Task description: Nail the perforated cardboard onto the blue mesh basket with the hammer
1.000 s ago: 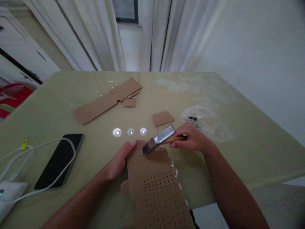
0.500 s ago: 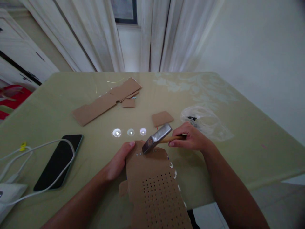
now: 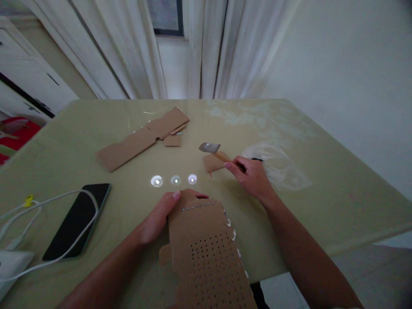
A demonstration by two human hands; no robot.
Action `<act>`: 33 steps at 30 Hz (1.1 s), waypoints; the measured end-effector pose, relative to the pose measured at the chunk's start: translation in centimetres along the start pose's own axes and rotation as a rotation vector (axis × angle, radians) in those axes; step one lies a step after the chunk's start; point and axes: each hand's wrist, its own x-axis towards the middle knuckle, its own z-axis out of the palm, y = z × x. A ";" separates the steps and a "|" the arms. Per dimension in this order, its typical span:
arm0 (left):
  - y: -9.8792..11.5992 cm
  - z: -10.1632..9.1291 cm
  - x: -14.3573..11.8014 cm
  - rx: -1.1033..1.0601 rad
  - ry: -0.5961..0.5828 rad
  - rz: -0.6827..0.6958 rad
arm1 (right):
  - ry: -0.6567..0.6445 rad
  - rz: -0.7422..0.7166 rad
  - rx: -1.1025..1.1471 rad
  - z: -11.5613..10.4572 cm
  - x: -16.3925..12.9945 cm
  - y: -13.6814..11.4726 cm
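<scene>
A brown cardboard piece (image 3: pixel 206 253) dotted with many small holes lies at the table's near edge. A row of small metal nail heads (image 3: pixel 197 206) runs along its far edge. My left hand (image 3: pixel 164 214) presses on its far left corner, thumb on top. My right hand (image 3: pixel 251 177) grips the wooden handle of a hammer (image 3: pixel 210 148). The steel head is raised above the table, away from the cardboard, over a small cardboard square (image 3: pixel 213 162).
A long cardboard strip (image 3: pixel 141 138) with scraps lies further back. A black phone (image 3: pixel 77 220) with a white cable (image 3: pixel 48 201) across it is at the left. A clear plastic bag (image 3: pixel 277 165) sits right of my right hand. Three light reflections (image 3: pixel 175 180) shine on the green table (image 3: pixel 322 189).
The hammer head rested on the nail row at the cardboard's far edge; my right hand has lifted it up and away toward the back. My left hand stayed on the cardboard.
</scene>
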 end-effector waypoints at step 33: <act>-0.9 -1.4 -0.4 0.284 0.436 -0.142 | -0.028 0.236 -0.526 0.7 0.2 0.0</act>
